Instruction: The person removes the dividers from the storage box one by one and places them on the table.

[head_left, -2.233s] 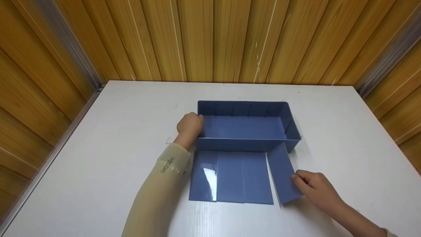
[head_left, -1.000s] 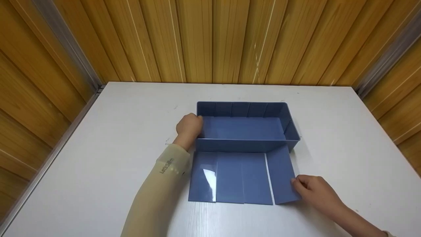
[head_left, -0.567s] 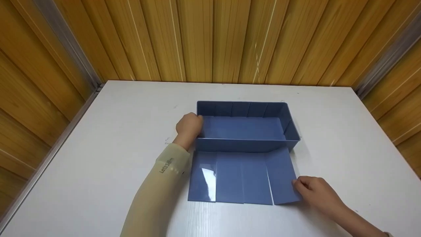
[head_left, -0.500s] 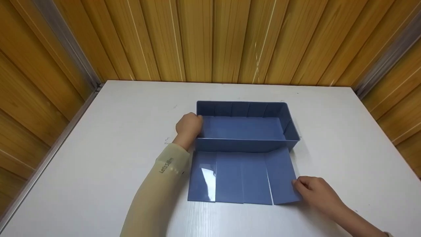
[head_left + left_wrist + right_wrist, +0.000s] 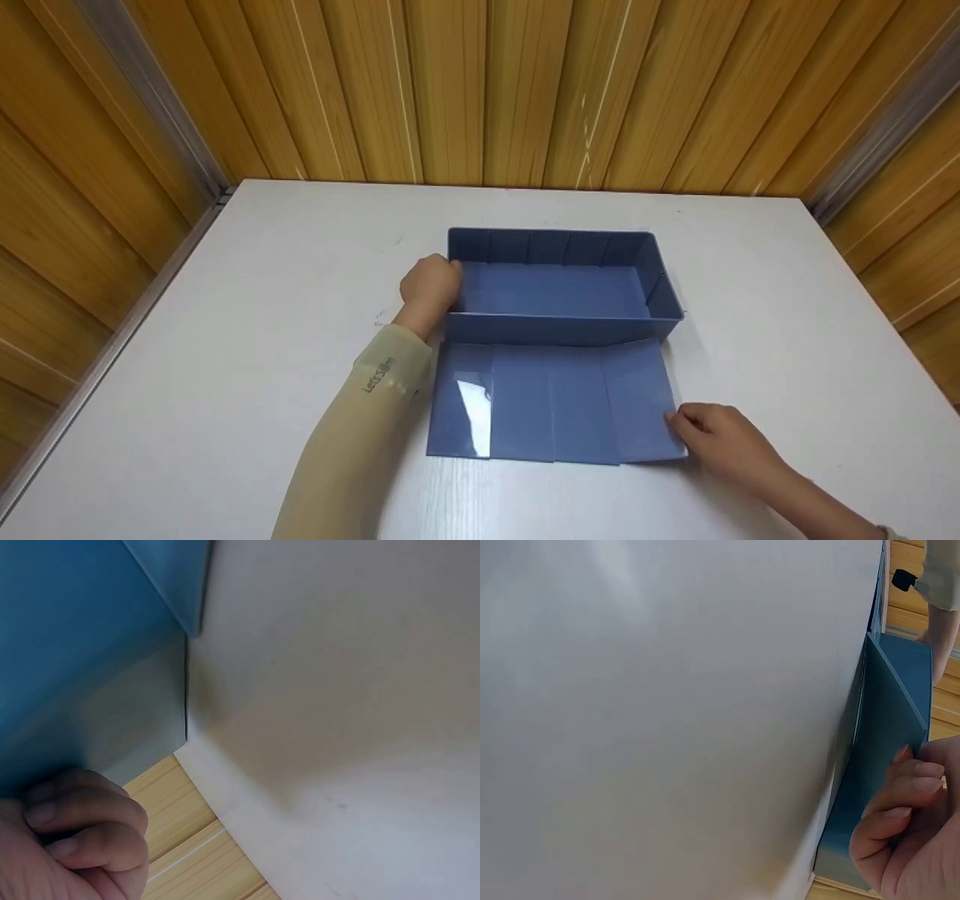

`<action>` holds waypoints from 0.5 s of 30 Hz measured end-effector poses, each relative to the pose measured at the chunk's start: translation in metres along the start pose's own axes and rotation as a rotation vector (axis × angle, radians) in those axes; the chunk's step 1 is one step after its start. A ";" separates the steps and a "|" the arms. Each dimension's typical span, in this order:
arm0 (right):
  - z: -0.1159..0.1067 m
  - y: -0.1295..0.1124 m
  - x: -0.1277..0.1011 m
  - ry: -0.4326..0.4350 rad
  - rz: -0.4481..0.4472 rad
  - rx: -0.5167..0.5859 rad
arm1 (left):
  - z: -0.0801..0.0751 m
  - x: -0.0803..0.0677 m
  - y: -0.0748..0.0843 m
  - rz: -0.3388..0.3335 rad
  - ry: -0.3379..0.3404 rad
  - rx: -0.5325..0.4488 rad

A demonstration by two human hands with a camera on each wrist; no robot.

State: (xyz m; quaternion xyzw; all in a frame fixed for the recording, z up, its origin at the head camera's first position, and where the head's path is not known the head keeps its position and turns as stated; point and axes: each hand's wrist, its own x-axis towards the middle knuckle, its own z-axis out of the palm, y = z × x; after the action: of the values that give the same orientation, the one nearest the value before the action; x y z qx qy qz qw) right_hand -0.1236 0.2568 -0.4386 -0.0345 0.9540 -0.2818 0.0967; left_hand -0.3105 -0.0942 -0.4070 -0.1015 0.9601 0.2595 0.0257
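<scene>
A long blue plastic box [image 5: 562, 330] with ribbed inner walls stands on the white table, its inside bare. My left hand [image 5: 430, 283] grips the box's left end wall, fingers curled, as the left wrist view shows beside the blue wall [image 5: 90, 712]. In front of the box lie several flat blue panels [image 5: 521, 405] side by side, their edges meeting. My right hand [image 5: 724, 442] pinches the outer edge of the rightmost panel [image 5: 641, 401]. In the right wrist view that panel [image 5: 889, 712] slants up from the table towards curled fingers [image 5: 881, 829].
The white table [image 5: 300, 255] extends around the box on all sides. Behind it rises a wood-pattern panelled wall [image 5: 517, 90], with similar walls left and right. A grey metal post [image 5: 161, 97] stands at the back left corner.
The rightmost panel has tipped down flatter and shifted left, closing the white gap beside its neighbour. My right hand has lowered slightly with it. The left hand keeps its hold on the box.
</scene>
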 end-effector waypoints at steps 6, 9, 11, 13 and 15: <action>0.001 0.003 0.001 -0.040 0.000 0.019 | 0.001 0.000 0.000 0.000 0.009 0.004; 0.002 0.005 0.002 -0.063 0.006 0.010 | 0.001 0.000 0.000 0.000 0.015 0.003; 0.002 0.007 0.003 -0.070 0.009 0.002 | 0.001 0.000 0.000 -0.004 0.021 0.003; 0.003 0.008 0.003 -0.069 0.004 -0.005 | 0.001 0.000 0.000 -0.007 0.024 0.006; 0.003 0.010 0.003 -0.066 -0.012 -0.006 | 0.001 0.000 0.001 -0.010 0.024 0.006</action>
State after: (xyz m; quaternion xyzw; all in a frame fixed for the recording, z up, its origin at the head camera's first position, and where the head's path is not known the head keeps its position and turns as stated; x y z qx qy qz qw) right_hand -0.1264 0.2633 -0.4468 -0.0500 0.9508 -0.2783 0.1263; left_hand -0.3107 -0.0934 -0.4073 -0.1092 0.9606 0.2552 0.0159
